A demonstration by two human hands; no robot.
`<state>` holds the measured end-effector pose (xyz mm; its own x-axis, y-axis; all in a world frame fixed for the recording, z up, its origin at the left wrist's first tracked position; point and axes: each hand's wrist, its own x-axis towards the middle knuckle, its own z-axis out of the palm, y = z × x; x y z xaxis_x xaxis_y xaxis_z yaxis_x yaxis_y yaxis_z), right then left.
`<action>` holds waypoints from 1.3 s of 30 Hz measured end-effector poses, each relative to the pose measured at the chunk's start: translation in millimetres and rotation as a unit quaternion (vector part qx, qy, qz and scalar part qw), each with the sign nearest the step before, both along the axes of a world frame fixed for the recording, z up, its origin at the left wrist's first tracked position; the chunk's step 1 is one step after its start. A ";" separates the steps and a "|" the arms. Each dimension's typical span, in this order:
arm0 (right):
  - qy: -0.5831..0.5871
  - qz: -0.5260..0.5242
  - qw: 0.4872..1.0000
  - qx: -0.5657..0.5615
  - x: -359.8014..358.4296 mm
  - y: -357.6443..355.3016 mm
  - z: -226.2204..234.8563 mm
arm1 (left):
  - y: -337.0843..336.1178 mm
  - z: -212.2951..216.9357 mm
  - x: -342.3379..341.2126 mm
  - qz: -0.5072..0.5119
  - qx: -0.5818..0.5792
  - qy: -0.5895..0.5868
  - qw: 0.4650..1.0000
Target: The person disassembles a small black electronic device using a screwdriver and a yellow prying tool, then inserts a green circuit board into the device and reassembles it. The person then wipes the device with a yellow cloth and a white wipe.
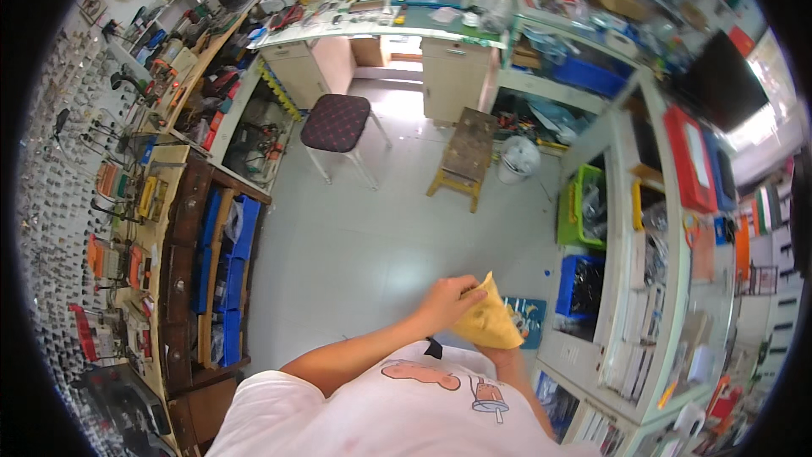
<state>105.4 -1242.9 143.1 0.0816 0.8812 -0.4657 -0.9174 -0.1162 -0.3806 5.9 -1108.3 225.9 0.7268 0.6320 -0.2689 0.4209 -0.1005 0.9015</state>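
Observation:
A yellow, soft-looking cloth (489,322) hangs in front of me, right of the middle, its top corner pointing up. My left hand (452,300) is closed on the cloth's upper left edge, thumb and fingers pinching it. My right hand (501,355) is at the cloth's lower right side, mostly hidden behind it, so its fingers do not show clearly. Just beyond the cloth's right edge lies a teal flat piece (531,322) with small greyish things on it, partly covered by the cloth.
A dark cushioned stool (337,123) and a wooden bench (467,148) stand ahead on the grey floor, beside a white bucket (518,159). A cluttered workbench (355,32) runs along the back. Wooden drawers (182,262) flank the left, white shelving (584,161) the right.

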 end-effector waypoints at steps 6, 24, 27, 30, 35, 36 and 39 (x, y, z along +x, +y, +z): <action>0.187 0.080 0.977 -0.067 45.6 212.1 42.8 | 166.9 -34.1 -24.0 0.269 -0.001 -0.054 0.962; 0.175 -0.001 0.983 -0.053 109.7 669.5 25.1 | 901.4 -129.1 -17.0 0.382 0.269 0.221 0.856; 0.238 0.006 0.965 -0.108 139.9 747.2 21.1 | 979.2 -153.2 33.0 0.393 0.252 0.289 0.836; 0.181 0.031 0.977 -0.106 173.6 819.3 21.0 | 1034.6 -171.7 65.3 0.417 0.247 0.309 0.818; -0.254 0.190 0.946 -0.057 199.4 924.6 29.8 | 1058.6 -205.9 63.5 0.420 0.263 0.271 0.825; -0.311 0.212 0.925 -0.056 201.1 938.4 19.9 | 1053.9 -204.6 61.7 0.427 0.255 0.253 0.830; 0.090 0.085 0.990 -0.072 199.5 1001.2 30.5 | 1033.7 -139.8 84.6 0.363 0.258 0.111 0.888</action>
